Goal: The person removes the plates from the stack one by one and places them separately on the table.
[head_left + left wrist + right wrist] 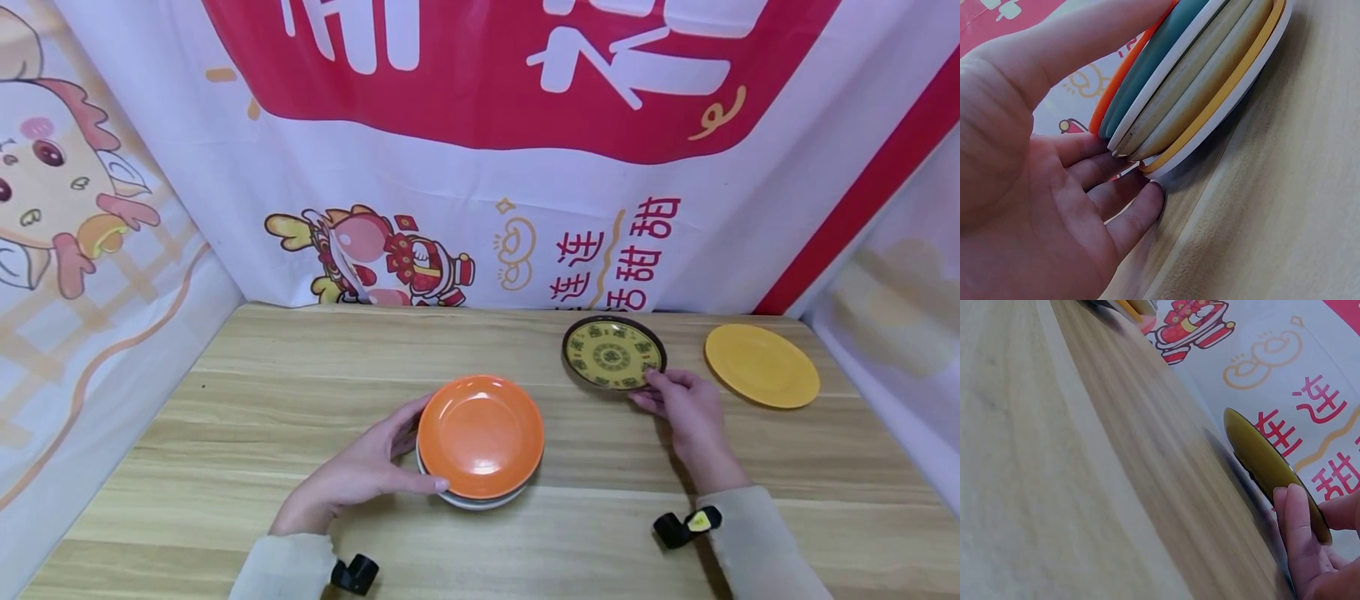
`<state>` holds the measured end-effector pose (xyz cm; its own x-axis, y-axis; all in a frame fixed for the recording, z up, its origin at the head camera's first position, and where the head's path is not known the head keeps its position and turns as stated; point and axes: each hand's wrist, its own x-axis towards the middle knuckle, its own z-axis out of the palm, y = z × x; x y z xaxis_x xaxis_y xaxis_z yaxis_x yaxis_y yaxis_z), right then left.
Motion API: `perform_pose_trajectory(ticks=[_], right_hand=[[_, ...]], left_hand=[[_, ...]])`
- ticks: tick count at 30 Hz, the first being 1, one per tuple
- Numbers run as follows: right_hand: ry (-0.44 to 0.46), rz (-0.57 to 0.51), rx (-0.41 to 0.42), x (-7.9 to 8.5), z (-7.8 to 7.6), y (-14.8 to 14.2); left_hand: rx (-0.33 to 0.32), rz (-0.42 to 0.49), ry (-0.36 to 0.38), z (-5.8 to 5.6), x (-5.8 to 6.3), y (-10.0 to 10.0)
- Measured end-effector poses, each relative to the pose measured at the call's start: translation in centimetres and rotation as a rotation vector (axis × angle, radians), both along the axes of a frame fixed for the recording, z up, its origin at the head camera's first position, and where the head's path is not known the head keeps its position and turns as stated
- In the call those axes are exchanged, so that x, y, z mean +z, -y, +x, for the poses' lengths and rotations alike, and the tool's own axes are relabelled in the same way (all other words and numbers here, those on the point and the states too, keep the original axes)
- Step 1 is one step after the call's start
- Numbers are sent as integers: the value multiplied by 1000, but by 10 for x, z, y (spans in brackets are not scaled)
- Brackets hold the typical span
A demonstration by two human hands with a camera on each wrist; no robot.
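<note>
A stack of plates stands on the table, with an orange plate point(481, 436) on top. In the left wrist view the edges of teal, white, tan and yellow plates point(1216, 100) show beneath it. My left hand point(369, 465) holds the stack from its left, thumb along the near rim and fingers around the left side. My right hand point(686, 408) pinches the near right rim of a yellow patterned plate with a dark brown edge point(613, 354). In the right wrist view that plate's underside point(1266, 456) shows, raised off the tabletop.
A plain yellow plate point(761, 367) lies at the far right of the wooden table point(300, 358). A printed white and red cloth point(450, 167) hangs behind the table's back edge, and more cloth hangs on both sides.
</note>
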<state>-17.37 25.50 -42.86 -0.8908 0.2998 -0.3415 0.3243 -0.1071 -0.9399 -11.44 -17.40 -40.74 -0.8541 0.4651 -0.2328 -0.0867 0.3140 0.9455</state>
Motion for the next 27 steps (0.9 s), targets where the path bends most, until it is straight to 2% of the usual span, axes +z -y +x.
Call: perform_pose_trajectory(ticks=[5, 13, 20, 27], right_hand=[[19, 5, -30, 0, -1, -4], [49, -25, -81, 2, -2, -11], [48, -30, -62, 1, -2, -18], [70, 17, -72, 1, -4, -25]], left_hand=[[17, -8, 19, 0, 0, -1], [-3, -5, 6, 0, 1, 0], [-13, -3, -4, 0, 1, 0], [-11, 0, -8, 0, 0, 0]])
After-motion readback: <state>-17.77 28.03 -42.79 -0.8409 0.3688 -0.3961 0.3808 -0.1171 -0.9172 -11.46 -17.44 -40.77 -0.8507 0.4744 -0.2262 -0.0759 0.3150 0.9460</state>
